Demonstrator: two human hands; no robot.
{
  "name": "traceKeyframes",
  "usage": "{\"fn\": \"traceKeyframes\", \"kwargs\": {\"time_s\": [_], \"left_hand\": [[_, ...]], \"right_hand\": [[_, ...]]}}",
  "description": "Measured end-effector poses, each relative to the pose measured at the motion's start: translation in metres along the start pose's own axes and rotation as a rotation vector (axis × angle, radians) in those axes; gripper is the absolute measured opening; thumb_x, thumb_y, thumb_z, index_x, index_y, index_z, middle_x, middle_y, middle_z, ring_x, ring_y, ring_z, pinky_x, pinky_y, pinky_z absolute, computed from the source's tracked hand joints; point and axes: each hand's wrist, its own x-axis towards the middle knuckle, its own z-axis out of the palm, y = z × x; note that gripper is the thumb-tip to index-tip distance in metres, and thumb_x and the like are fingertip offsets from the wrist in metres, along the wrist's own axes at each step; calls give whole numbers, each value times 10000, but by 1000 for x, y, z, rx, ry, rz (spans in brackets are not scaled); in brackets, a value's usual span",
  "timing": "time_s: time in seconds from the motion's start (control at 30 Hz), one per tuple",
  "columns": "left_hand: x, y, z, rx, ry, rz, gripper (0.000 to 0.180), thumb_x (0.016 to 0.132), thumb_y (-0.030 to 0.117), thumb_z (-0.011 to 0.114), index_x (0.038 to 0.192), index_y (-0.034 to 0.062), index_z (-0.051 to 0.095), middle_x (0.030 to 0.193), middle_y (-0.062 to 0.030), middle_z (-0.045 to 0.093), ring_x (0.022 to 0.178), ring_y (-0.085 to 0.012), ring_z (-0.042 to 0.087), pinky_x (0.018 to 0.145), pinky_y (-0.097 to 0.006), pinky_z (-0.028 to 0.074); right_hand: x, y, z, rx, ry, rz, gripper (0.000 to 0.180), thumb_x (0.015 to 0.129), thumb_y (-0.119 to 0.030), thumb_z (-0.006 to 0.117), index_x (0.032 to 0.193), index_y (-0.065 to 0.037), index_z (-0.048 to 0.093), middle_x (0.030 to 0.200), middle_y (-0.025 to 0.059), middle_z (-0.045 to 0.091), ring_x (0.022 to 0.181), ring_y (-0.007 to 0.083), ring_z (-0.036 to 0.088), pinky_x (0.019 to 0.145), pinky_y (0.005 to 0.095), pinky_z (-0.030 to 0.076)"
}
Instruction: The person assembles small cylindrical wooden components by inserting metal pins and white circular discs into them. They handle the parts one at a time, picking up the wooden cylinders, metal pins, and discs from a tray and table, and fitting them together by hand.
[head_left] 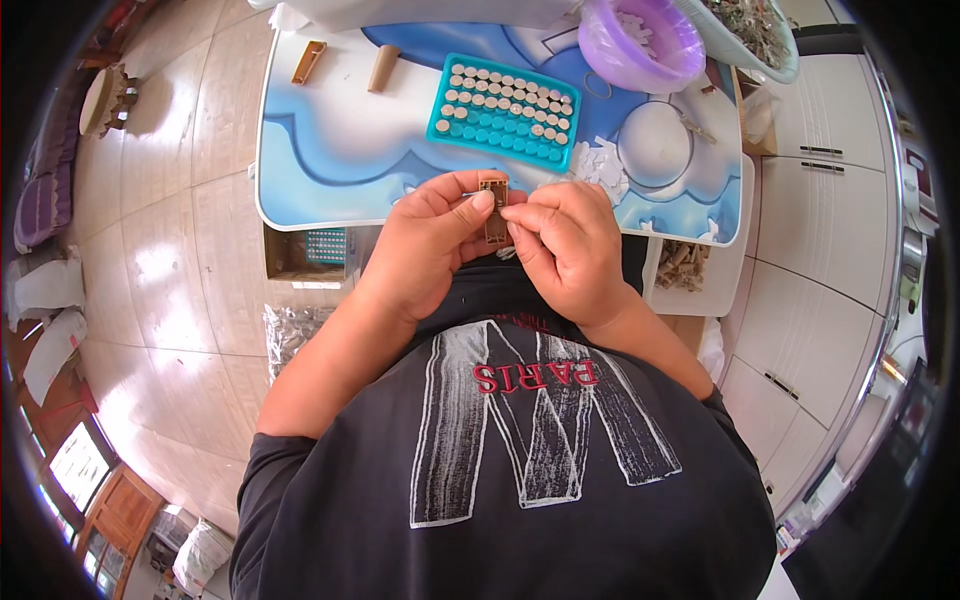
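My left hand [432,232] grips a small brown rectangular casing [495,222], held upright just off the table's near edge. Its thumb presses on the front of the casing, and the fingers wrap behind it. The casing's face looks hollow, with lighter parts at both ends. My right hand [568,240] is closed in a pinch against the casing's right side; whatever lies between its fingertips is too small to make out. Beyond the hands is a turquoise tray [432,132] with rows of round pale pieces, several of its near slots showing bare turquoise.
On the blue-and-white table [330,150] lie a brown open casing [309,62] and a brown tube-like piece [383,68]. White scraps [600,168] sit right of the tray. A lined purple basin [640,60] stands at the back right; a bin of brown pieces [682,266] is below.
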Motion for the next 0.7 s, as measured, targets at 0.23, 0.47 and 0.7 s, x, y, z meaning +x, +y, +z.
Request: {"fn": "traceKeyframes", "kwargs": {"time_s": [0.23,0.47,0.7], "left_hand": [[3,-5,-6,75,-18,-34,295,934,158,529,1173,-14,537,1062,-118,631,968,-185,620,858,-325,513],[3,-3,0,114,63,-52,357,937,179,531,1234,-17,508,1048,-139,632,903,-184,640,826,-324,533],[9,-2,-2,70,72,0,366,951,179,509,1256,-22,489,1068,-147,627,912,-192,642,828,-325,534]], "right_hand": [[0,2,0,84,40,115,121,733,-49,680,845,-68,638,798,49,587,727,233,562,651,344,397],[15,38,-9,-17,173,268,94,746,-57,684,824,-24,642,766,88,585,690,266,570,602,347,447],[14,62,-1,-236,101,261,114,705,-70,709,804,-40,660,759,68,568,678,244,561,593,346,440]]}}
